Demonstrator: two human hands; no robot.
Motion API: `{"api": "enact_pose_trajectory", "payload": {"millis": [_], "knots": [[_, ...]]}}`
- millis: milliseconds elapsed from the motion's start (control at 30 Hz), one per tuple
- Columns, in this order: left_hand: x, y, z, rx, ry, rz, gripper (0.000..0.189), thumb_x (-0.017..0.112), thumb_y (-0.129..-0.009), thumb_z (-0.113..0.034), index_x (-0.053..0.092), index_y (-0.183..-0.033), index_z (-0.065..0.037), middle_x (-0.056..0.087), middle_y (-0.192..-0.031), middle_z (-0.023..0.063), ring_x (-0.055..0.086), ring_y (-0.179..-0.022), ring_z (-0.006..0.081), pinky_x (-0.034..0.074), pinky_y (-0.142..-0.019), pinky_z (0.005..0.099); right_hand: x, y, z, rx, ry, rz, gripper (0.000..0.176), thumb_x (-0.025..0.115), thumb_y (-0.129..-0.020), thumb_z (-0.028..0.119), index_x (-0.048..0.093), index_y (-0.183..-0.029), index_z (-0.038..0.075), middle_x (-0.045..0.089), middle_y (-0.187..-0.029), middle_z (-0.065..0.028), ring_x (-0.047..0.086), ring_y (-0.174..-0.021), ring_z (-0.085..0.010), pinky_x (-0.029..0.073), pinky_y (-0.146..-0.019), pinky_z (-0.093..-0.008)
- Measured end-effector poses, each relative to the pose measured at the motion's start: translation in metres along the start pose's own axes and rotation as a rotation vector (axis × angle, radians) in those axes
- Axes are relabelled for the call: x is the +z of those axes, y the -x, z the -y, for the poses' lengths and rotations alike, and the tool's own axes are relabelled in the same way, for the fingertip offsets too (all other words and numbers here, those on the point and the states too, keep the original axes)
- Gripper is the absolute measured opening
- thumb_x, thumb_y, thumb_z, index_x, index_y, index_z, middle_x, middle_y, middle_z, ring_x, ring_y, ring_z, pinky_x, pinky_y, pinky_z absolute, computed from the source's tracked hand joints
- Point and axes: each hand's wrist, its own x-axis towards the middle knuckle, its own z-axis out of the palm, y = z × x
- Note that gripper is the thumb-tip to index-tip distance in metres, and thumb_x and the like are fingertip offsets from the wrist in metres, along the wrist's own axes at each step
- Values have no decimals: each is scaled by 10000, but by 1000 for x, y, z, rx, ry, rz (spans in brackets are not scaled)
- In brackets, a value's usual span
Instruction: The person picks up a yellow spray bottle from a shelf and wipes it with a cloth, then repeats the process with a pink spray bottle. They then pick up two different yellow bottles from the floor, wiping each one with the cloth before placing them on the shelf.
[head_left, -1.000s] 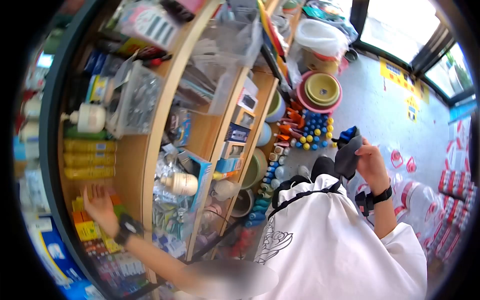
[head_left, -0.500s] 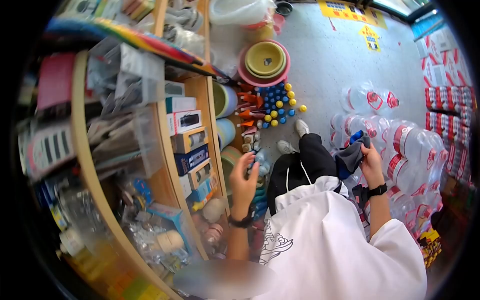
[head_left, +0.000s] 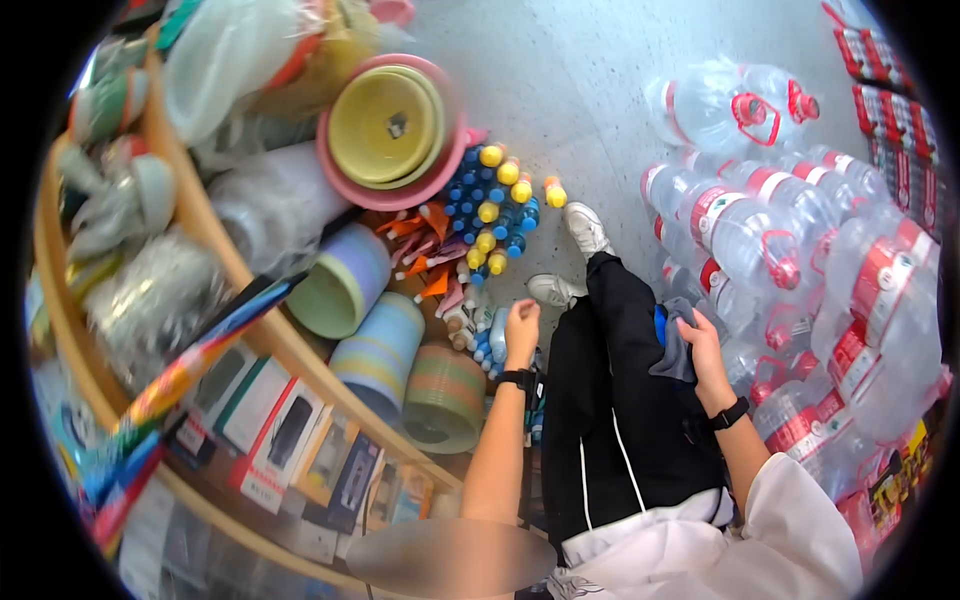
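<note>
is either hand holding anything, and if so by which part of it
The right hand holds a grey and blue cloth by its edge, on the right side as pictured. Nothing shows held in the left hand.

Left hand [head_left: 521, 335] away from shelf [head_left: 197, 203], now near small bottles [head_left: 488, 352]

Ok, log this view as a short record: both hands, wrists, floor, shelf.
Left hand: fingers loosely curled, nothing seen in it; grip unclear
Right hand: holding a crumpled grey cloth item with a blue patch
Wrists: a dark band on each
Floor, left: nested yellow basins inside a pink basin, beside bottles with blue or yellow caps
Floor, right: large clear bottles with red-and-white labels
Shelf: small boxes, bottom left of view
Feet: white shoes
</note>
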Motion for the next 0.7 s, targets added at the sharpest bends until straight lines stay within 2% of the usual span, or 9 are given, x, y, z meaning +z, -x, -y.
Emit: {"api": "enact_pose_trajectory", "payload": {"millis": [167,200,300,367,500,533,600,633,700], "knots": [[15,-122,-44,253,-105,-118,194,622,-923,-108,633,-1090,-10,642,-879,22,583,-763,107,481,-701,252,16,-65,-31,126,-102,-29,306,553,-949,110,613,-1228,1,647,-1055,0,581,-944,-80,436,-855,-223],[14,-145,-63,202,-64,-138,221,631,-892,-125,635,-1076,-3,693,-969,114,658,-897,224,508,-832,342,24,-73,-32,144,-109,-37,306,553,-949,110,613,-1228,1,647,-1055,0,581,-944,-80,436,-855,-223],[16,-197,-124,312,-210,-357,284,630,-895,-141,607,-1126,22,692,-991,145,662,-881,247,513,-819,358,41,-100,-32,156,-163,-28,322,560,-957,122,589,-1251,-6,649,-1061,-5,582,-948,-77,438,-861,-223],[21,-238,-139,196,-174,-476,421,683,-875,-257,594,-1143,56,668,-1045,198,653,-923,293,502,-859,381,52,-118,-32,155,-156,-13,270,554,-958,118,605,-1194,-3,644,-1021,2,580,-914,-71,440,-837,-224],[24,-292,-162,-13,-469,-472,775,648,-833,-564,554,-1296,50,580,-1297,220,435,-1295,370,288,-1105,463,66,-139,-36,193,-199,35,245,551,-958,116,610,-1165,1,642,-995,-1,578,-893,-70,439,-820,-222],[28,-301,-162,-11,-475,-469,775,648,-833,-564,554,-1296,50,580,-1297,220,435,-1295,370,288,-1105,463,69,-144,-36,212,-228,54,246,551,-958,117,609,-1166,-1,643,-995,-2,580,-897,-71,440,-823,-221],[36,-328,-161,-136,-546,-534,965,657,-787,-647,464,-1371,96,393,-1484,261,323,-1410,363,245,-1160,459,74,-153,-36,208,-248,68,239,552,-958,116,609,-1156,-6,645,-1005,-6,583,-917,-75,442,-839,-222],[39,-340,-156,-66,-501,-604,1055,663,-763,-677,381,-1431,89,243,-1567,255,174,-1475,352,146,-1199,454,76,-156,-30,204,-258,66,235,553,-959,118,609,-1152,-5,644,-1003,-5,581,-916,-74,441,-837,-221],[42,-358,-148,28,-469,-670,1102,666,-760,-684,326,-1441,112,257,-1561,260,178,-1479,343,96,-1208,430,77,-161,-21,206,-271,59,231,555,-960,120,610,-1147,-4,643,-1002,-4,579,-916,-72,439,-836,-220]]}}
